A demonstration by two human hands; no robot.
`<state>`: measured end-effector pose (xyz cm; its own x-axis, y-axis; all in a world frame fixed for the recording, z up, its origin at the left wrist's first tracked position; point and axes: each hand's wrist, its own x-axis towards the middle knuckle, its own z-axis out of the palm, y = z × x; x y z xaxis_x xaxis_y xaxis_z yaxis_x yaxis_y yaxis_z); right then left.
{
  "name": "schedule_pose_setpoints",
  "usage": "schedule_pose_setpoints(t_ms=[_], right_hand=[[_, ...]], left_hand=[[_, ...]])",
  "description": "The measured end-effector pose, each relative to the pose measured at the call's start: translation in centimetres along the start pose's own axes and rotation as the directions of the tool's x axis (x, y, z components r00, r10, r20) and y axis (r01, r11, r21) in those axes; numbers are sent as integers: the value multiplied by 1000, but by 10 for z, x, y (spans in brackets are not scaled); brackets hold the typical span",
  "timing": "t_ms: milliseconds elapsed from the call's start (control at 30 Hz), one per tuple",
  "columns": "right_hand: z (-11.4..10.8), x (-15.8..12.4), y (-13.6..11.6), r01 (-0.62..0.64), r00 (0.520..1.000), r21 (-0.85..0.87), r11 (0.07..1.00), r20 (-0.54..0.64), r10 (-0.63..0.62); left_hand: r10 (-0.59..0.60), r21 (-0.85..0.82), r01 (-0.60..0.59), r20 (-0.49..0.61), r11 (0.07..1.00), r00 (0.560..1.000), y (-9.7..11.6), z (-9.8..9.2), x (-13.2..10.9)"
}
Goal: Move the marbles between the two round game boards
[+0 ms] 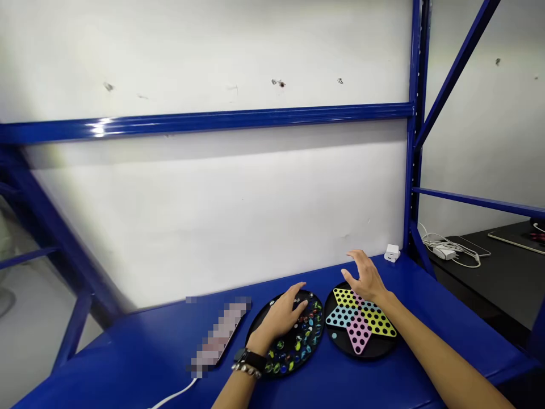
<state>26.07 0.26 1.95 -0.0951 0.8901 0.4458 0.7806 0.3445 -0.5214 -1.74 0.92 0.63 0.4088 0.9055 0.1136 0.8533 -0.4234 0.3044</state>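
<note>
A round black tray full of coloured marbles lies on the blue table. My left hand rests in it, fingers curled down among the marbles; what they pinch, if anything, is hidden. Just to the right lies a round black board with a star of yellow, pink and light-blue points dotted with holes. My right hand hovers over the board's far edge with fingers spread and nothing in it. A dark watch and a beaded bracelet sit on my left wrist.
The blue table belongs to a blue metal rack against a white wall. A blurred flat object lies left of the tray with a white cable. A white plug sits at the back right. A black table with white cables stands beyond.
</note>
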Motion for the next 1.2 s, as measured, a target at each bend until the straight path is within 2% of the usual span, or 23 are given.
schedule_pose_setpoints(t_ms=[67,100,167,233,400,533,1033,1133,1200], right_hand=[[5,-4,-4,17,985,-41,999,171,-10],[9,-7,-5,29,959,-56,998,283,-12],[18,-12,-6,51,877,-59,997,479,-17],[26,-17,-6,59,818,-34,998,574,-29],[30,-19,-5,50,812,-25,998,582,-26],[28,-19,-5,56,807,-18,998,589,-35],[28,-18,-6,45,795,-12,999,606,-29],[29,-18,-4,48,800,-1,999,599,-38],[31,-18,-2,38,811,13,999,584,-38]], left_hand=[[-17,43,17,-11,999,1000,-7,1,-10],[-22,61,22,5,998,1000,-10,3,-15],[-32,76,28,56,997,998,-14,7,-24],[-32,70,27,76,997,997,-15,11,-30],[-1,29,0,41,1000,999,-10,15,-30],[-29,-2,30,58,1000,998,-7,16,-30],[4,-27,-3,56,1000,998,-10,21,-30],[17,-62,-18,-10,998,1000,-10,17,-29],[15,-95,-27,-118,995,993,-9,9,-30]])
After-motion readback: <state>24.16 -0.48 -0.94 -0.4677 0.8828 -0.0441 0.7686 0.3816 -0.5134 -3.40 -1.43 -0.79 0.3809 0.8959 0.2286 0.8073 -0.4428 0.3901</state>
